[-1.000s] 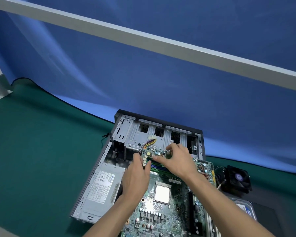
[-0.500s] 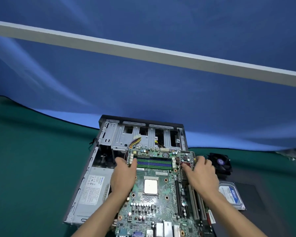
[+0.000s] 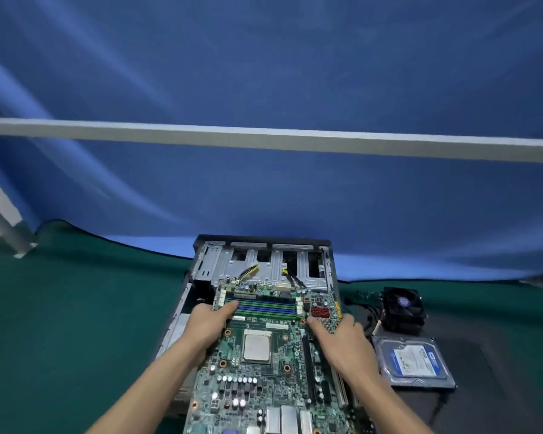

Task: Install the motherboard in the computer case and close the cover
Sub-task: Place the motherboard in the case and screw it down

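Right at the centre, the green motherboard (image 3: 257, 349) sits over the open computer case (image 3: 264, 261), its far edge close to the metal drive-bay wall at the back of the case; whether the board is seated or held slightly above the case floor cannot be told. The left hand (image 3: 206, 324) grips the board's left edge, thumb laid on top beside the blue and green memory slots (image 3: 261, 306) and the other fingers curled under out of sight. The right hand (image 3: 342, 335) holds the right edge, thumb on the upper face near the red connectors (image 3: 320, 312), its fingers wrapped over the side. A silver processor (image 3: 257, 344) lies in the middle of the board, between the two hands. Yellow-and-black cables (image 3: 248, 272) rise just behind the board's far edge. To the right of the case, on the green table covering (image 3: 60, 308), a black cooling fan (image 3: 403, 310) stands near a hard drive (image 3: 413, 361) with a blue label. A blue cloth (image 3: 264, 198) hangs behind, crossed by a pale bar (image 3: 264, 139).
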